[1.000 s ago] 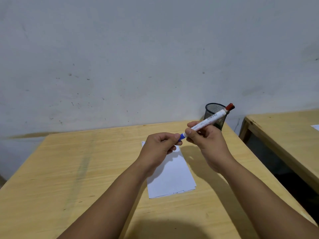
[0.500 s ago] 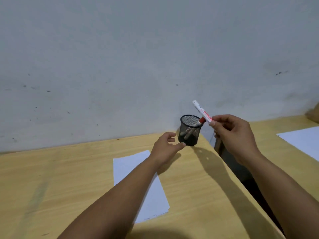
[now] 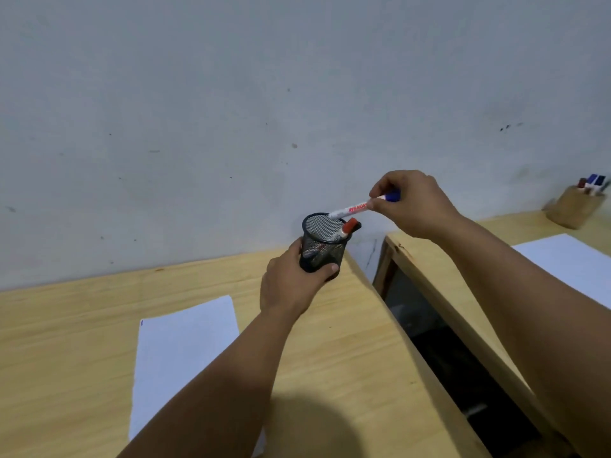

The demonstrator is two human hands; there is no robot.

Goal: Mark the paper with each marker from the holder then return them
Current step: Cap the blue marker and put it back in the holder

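Observation:
My left hand grips the lower side of a black mesh holder at the far right corner of the wooden table. A red-capped marker leans inside the holder. My right hand pinches a white marker with a blue cap; the marker lies nearly level, its back end just above the holder's rim. A white sheet of paper lies on the table to the left of my left forearm, with a small blue mark at its far left corner.
A dark gap separates this table from a second wooden table on the right. That table carries another white sheet and a wooden cup with markers by the wall.
My left hand reached forward and closed on the mesh holder. My right hand turned the blue-capped marker and brought its back end down over the holder's rim. The view shifted right.

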